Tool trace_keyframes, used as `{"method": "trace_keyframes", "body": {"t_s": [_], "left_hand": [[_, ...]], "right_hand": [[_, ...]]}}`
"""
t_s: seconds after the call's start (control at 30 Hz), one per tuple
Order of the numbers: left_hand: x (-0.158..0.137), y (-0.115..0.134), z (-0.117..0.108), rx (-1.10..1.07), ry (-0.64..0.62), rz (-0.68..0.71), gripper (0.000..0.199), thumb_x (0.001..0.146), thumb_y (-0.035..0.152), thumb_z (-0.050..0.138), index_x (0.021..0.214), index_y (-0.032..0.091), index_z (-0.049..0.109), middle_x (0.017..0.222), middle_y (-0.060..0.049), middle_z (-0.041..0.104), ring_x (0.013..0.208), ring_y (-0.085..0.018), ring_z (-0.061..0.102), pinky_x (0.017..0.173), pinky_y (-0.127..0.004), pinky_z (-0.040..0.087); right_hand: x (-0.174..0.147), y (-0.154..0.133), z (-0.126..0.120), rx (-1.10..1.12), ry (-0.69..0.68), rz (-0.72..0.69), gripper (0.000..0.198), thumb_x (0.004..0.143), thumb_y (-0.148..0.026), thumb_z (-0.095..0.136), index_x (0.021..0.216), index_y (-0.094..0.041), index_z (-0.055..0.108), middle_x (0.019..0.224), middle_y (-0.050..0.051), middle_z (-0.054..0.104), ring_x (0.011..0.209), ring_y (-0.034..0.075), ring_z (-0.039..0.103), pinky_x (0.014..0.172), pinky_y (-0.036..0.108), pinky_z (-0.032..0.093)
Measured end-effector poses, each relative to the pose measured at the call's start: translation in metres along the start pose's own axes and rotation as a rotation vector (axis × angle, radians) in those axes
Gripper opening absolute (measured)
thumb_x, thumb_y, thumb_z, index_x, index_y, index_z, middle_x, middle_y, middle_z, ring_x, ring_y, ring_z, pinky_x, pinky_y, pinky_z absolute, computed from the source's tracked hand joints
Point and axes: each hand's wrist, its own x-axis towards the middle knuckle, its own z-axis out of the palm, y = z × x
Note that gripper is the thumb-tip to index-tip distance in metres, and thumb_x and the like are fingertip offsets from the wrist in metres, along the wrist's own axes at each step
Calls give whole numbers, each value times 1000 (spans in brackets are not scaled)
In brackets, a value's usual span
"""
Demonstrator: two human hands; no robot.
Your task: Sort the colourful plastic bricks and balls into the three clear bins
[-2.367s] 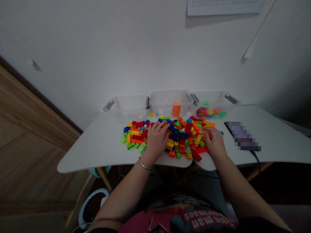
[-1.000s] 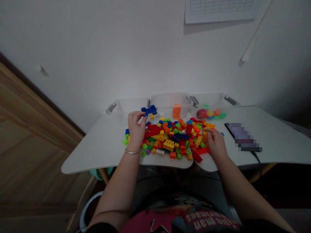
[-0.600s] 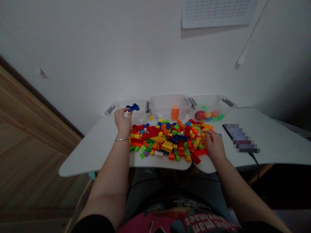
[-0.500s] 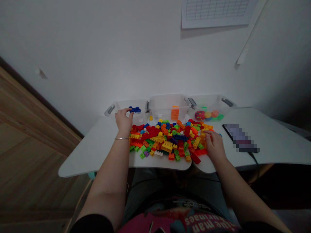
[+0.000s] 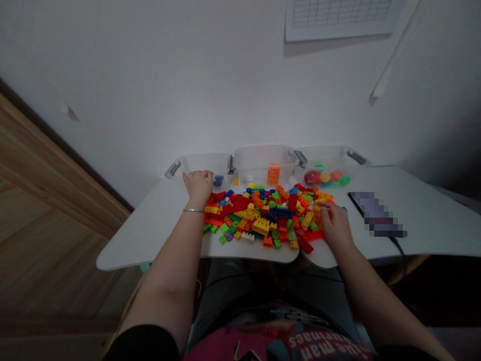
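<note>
A heap of coloured plastic bricks (image 5: 263, 215) covers the middle of the white table (image 5: 150, 230). My left hand (image 5: 198, 184) reaches over the front rim of the left clear bin (image 5: 199, 161), fingers loosely spread with nothing in them. A dark blue piece (image 5: 218, 179) lies inside that bin, just right of my fingers. At the heap's right edge rests my right hand (image 5: 334, 220), fingertips touching orange and yellow bricks without gripping any.
A middle clear bin (image 5: 255, 154) holds an orange brick stack (image 5: 273, 174). The right clear bin (image 5: 338, 153) holds coloured balls (image 5: 323, 176). A dark phone (image 5: 378, 213) with a cable lies right of the heap. Behind the bins is a white wall; a wooden panel stands at the left.
My left hand lifted a dark blue piece out of the heap, carried it back-left to the left bin and let it go there. My right hand stayed put.
</note>
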Motion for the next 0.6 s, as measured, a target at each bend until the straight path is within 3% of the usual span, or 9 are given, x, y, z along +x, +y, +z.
{"method": "trace_keyframes", "body": {"t_s": [0.1, 0.23, 0.33, 0.47, 0.6], "left_hand": [[2, -5, 0, -51, -20, 18, 38, 93, 33, 40, 102, 24, 76, 106, -11, 73, 113, -32, 58, 114, -64, 19], [-1, -12, -3, -164, -47, 89, 39, 90, 33, 48, 123, 24, 67, 132, -12, 63, 130, -35, 48, 112, -68, 20], [-10, -13, -8, -252, 1, 171, 45, 87, 34, 53, 129, 21, 62, 143, -13, 54, 135, -33, 44, 113, -60, 27], [-32, -6, -19, -352, 131, 231, 37, 89, 33, 51, 119, 20, 67, 132, -11, 63, 127, -27, 53, 112, -48, 36], [-66, 2, -24, -364, 22, 238, 30, 91, 31, 48, 106, 22, 72, 115, -8, 71, 111, -24, 63, 103, -44, 45]], "right_hand": [[0, -1, 0, 1, -6, 2, 36, 91, -37, 39, 103, -17, 66, 103, 15, 69, 100, 30, 58, 94, 49, 41], [0, -3, -1, 6, -9, 18, 35, 90, -37, 40, 102, -17, 66, 103, 14, 69, 99, 29, 59, 94, 48, 42], [-1, -3, -1, 7, -8, 20, 35, 90, -37, 40, 101, -17, 66, 103, 14, 69, 100, 29, 59, 94, 48, 42], [-1, -2, -1, 9, -12, 13, 35, 90, -37, 40, 101, -17, 66, 103, 15, 69, 99, 30, 59, 94, 48, 42], [-1, -2, -2, 7, -7, 10, 35, 90, -37, 40, 102, -17, 66, 102, 15, 69, 99, 29, 59, 93, 49, 43]]}}
